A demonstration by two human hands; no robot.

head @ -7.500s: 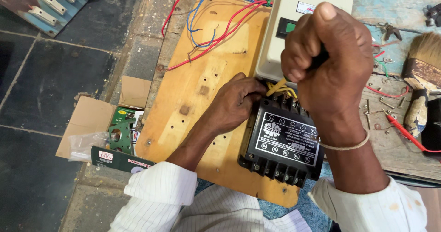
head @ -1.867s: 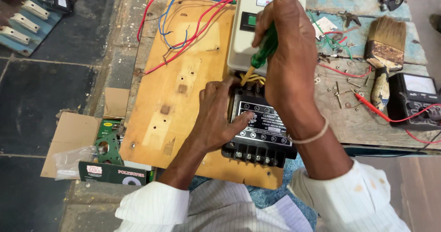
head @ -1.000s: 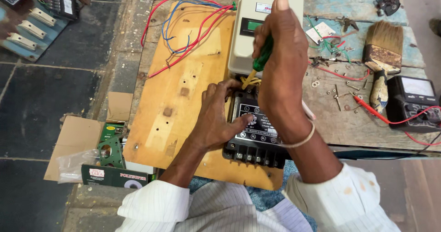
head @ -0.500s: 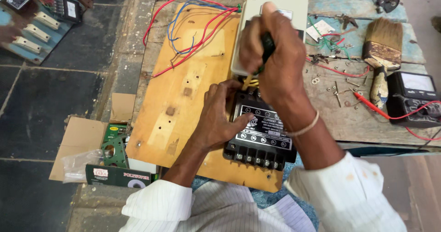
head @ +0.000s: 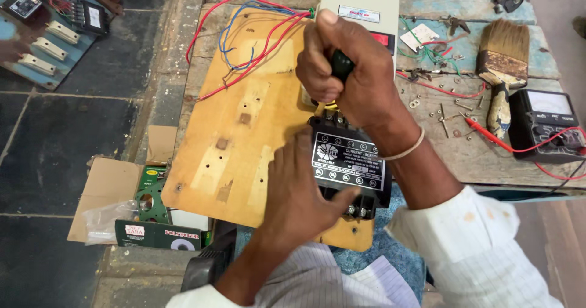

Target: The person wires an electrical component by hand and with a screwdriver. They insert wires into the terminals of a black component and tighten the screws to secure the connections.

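A black electrical relay block (head: 351,164) with a white label sits on a yellowish wooden board (head: 238,125). My left hand (head: 302,186) lies on the block's left side and grips it, thumb across its lower edge. My right hand (head: 348,70) is closed in a fist around a dark screwdriver handle (head: 342,64), held upright over the block's top terminals. A cream switch box (head: 366,12) stands just behind my right hand. Red and blue wires (head: 244,33) loop over the board's upper part.
An old paintbrush (head: 503,70) and a black multimeter (head: 546,125) with red leads lie on the worn bench to the right, among loose screws. An open cardboard box (head: 146,213) sits below the board on the left. Switch parts (head: 61,21) lie on the dark floor.
My right hand has dropped from high over the switch box to just above the block's top, fist tightened on the screwdriver. My left hand slid down onto the block's side.
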